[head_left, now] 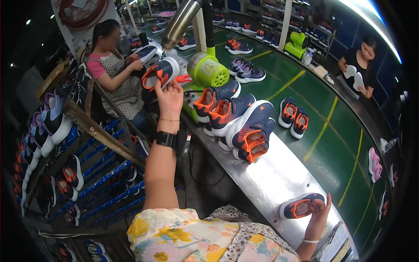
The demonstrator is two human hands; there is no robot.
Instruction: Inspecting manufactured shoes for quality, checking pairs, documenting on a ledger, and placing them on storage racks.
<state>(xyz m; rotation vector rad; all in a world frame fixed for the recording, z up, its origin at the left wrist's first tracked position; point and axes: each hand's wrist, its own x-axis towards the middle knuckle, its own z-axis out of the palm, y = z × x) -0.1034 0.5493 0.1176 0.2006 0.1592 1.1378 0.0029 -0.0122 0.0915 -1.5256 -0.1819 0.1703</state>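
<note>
Two navy-and-orange sneakers are held at once: one sneaker (159, 72) is raised at 11 o'clock by the left hand (169, 98), fingers closed around its heel, and a second sneaker (300, 206) is gripped at 4 o'clock by the right hand (321, 213), fingers curled on its toe end, just above the steel desk (270, 179).

Four more sneakers of the same colours are stacked in a pile (235, 120) at the centre of the desk, touching one another, with bare steel left between the pile and the right hand. The desk's near edge is seen running from 11 to 5 o'clock, beside a green conveyor belt (331, 131) marked with yellow lines. A pair of sneakers (292, 115) is carried on the belt at 2 o'clock, well apart from the pile, and a purple pair (245, 72) lies at 12 o'clock. A lime-green machine (208, 70) stands just beside the raised sneaker. A rack of shoes (65, 144) is seen at 9 o'clock.
</note>
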